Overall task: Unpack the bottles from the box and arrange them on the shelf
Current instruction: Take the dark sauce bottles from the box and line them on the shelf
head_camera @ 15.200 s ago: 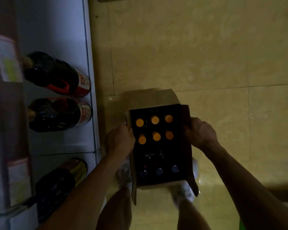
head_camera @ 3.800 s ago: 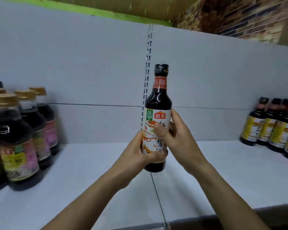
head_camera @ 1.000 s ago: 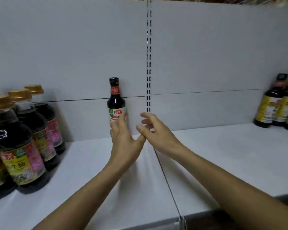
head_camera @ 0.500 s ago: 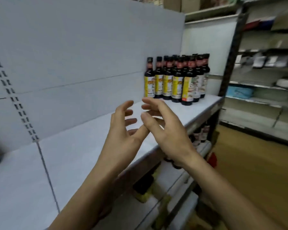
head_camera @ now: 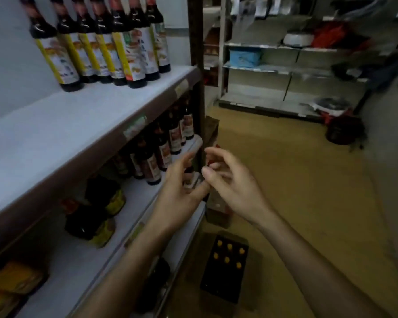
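Head has swung right and down since half a second back, so the view drops off the top shelf (head_camera: pixel 78 115) and the box (head_camera: pixel 254 40) isn't the thing up there, it's the one on the floor: the box (head_camera: pixel 254 269) sits low in frame, just beside the foot of the shelving. Both hands are empty. Left hand (head_camera: pixel 179 198) and right hand (head_camera: pixel 237 193) hang in mid-air close together, fingers (head_camera: pixel 216 154) loosely spread and gripping nothing.

What matters for the next grab: the box lies below the hands and back toward the body, pretty much straight under the right hand, so I'd say that one's nearer. Six orange caps (head_camera: pixel 228 254) show in the far half, bottles standing upright with caps facing up, so it's a straight reach down and a vertical lift. Near half of the box is just dark; could be dark-capped bottles or empty slots, can't tell.

Yellow-label bottles (head_camera: pixel 106 49) already fill the far right end of the top shelf, with bare shelf beside them
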Demonstrator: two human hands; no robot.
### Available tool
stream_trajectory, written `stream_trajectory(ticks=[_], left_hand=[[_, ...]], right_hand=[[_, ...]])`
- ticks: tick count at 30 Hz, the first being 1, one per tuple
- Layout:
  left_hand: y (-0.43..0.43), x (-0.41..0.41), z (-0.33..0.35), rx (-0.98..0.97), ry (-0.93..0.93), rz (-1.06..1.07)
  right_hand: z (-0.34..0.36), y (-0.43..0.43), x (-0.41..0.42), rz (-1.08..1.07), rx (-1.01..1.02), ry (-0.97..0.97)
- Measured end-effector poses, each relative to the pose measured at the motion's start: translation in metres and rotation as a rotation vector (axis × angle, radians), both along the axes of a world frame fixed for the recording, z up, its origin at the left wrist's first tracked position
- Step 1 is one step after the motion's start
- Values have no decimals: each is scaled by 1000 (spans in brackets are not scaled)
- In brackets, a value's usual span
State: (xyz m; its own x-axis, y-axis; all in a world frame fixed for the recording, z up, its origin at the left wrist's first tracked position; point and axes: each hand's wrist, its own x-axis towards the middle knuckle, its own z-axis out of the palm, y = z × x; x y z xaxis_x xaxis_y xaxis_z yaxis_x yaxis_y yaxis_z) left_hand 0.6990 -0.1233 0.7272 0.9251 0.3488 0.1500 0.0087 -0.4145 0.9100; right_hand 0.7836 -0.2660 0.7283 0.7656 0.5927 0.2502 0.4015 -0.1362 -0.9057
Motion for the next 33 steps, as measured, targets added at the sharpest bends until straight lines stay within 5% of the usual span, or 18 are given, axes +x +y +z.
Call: stream_trajectory(ticks=[15, 25, 33], left_hand=[[-50, 62, -170, -54, 279, -216], [-32, 70, -391, -23, 542, -397], [-34, 71, -603, -23, 659, -419]], right_hand=[[-170, -73, 35, -246, -247, 292], [-374, -72, 33, -369, -334, 494], [-589, -68, 28, -268, -476, 520]])
